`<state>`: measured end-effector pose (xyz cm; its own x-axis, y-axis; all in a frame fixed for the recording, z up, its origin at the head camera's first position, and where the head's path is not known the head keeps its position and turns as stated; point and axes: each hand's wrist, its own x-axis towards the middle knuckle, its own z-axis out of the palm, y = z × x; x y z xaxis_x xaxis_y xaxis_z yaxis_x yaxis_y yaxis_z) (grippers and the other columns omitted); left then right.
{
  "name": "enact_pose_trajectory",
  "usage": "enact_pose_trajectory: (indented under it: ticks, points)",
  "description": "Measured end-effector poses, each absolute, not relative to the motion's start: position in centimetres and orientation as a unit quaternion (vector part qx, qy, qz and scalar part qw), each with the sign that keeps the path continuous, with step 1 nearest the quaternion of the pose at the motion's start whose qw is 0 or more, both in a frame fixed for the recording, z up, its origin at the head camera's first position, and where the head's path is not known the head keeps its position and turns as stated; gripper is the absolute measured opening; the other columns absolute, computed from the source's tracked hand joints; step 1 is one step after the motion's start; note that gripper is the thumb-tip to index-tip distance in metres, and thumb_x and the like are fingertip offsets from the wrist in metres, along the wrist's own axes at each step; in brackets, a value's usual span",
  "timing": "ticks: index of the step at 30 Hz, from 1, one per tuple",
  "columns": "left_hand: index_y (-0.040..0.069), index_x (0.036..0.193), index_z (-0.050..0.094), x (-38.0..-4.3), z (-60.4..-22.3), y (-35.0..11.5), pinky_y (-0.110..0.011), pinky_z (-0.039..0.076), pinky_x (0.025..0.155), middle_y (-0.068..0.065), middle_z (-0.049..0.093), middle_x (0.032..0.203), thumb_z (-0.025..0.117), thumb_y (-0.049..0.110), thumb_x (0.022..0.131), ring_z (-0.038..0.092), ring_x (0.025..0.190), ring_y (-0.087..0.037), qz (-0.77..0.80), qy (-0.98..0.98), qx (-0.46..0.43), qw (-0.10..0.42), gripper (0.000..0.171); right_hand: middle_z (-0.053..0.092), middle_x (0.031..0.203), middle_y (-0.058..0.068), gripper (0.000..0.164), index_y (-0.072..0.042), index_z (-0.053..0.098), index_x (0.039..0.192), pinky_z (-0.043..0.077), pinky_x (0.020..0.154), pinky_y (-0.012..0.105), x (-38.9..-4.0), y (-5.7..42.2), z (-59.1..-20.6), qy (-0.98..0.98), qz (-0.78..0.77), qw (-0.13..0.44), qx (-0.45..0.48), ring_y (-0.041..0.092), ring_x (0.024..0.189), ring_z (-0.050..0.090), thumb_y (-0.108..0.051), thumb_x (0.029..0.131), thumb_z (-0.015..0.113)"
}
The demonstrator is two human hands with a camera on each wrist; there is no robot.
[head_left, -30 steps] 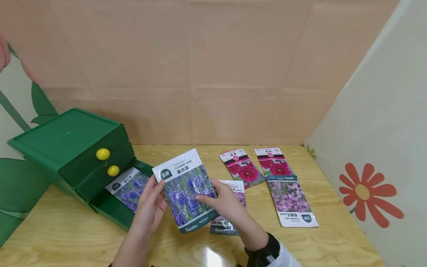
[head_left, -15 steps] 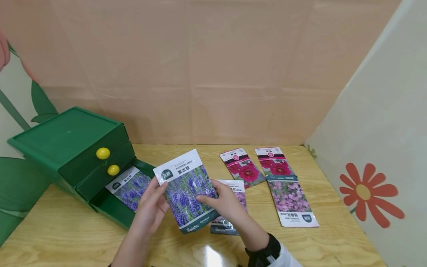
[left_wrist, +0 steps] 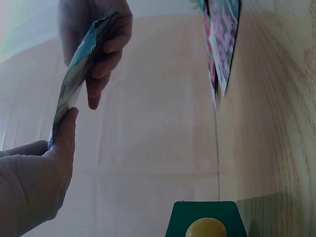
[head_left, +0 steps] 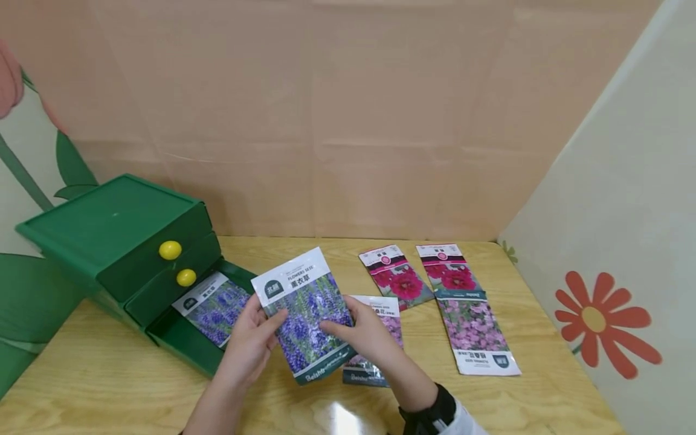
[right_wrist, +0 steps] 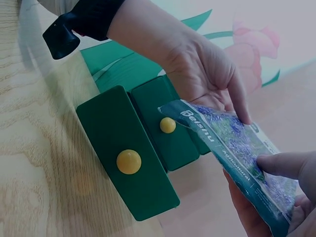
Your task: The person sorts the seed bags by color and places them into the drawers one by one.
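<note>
Both hands hold a flower seed packet (head_left: 312, 326) above the table, its lavender picture facing up. My left hand (head_left: 252, 338) pinches its left edge, thumb on the front and fingers behind. At the right edge, my right hand (head_left: 370, 335) grips it with the thumb laid across the picture. In the left wrist view the packet (left_wrist: 74, 74) appears nearly edge-on. A second lavender packet (head_left: 217, 308) lies in the pulled-out bottom drawer (head_left: 176, 344) of a green cabinet (head_left: 114, 223). Partly hidden under the right hand, a pink-flower packet (head_left: 367, 374) lies on the table.
Two red-flower packets, one left (head_left: 399, 281) and one right (head_left: 448, 272), lie further back. An upside-down pink-flower packet (head_left: 473, 326) overlaps the right one. The cabinet's upper two drawers, with yellow knobs (head_left: 170, 250), are closed. Walls stand behind and to the right.
My left thumb has slid a little further in over the front of the lavender packet. The packet stays in both hands, with the view shifted slightly.
</note>
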<state>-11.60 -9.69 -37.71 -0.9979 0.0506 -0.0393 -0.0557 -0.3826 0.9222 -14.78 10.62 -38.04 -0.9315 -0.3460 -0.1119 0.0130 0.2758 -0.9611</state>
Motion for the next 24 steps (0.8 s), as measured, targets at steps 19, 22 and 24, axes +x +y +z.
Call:
enact_pose_trajectory:
  ticks: [19,22,24]
  points:
    - [0.009,0.146,0.034,-11.50,-37.14,-10.15,-0.027,0.058,0.082,-0.008,0.063,0.130,0.045,-0.009,0.095,0.070,0.098,-0.014,0.824,0.565,-0.039,0.035,0.055,0.071,0.105,0.008,0.056,-0.005,0.052,0.135,0.057,0.081,0.030,-14.81,10.50,-38.18,0.802,-0.559,0.159,-0.137,0.016,0.084,0.068,-0.033,0.089,0.070]
    - [0.009,0.146,0.034,-11.50,-37.06,-10.15,-0.028,0.057,0.084,-0.015,0.057,0.136,0.045,-0.009,0.095,0.070,0.099,-0.015,0.822,0.567,-0.042,0.038,0.055,0.071,0.104,0.008,0.057,-0.005,0.052,0.135,0.057,0.080,0.030,-14.73,10.50,-38.29,0.802,-0.560,0.159,-0.138,0.016,0.082,0.068,-0.034,0.089,0.069]
    - [0.009,0.146,0.035,-11.50,-37.05,-10.22,-0.028,0.058,0.084,-0.018,0.055,0.137,0.046,-0.008,0.095,0.070,0.099,-0.015,0.819,0.571,-0.044,0.040,0.055,0.071,0.104,0.008,0.057,-0.005,0.051,0.136,0.057,0.080,0.031,-14.67,10.45,-38.42,0.806,-0.553,0.154,-0.144,0.016,0.083,0.068,-0.034,0.090,0.069]
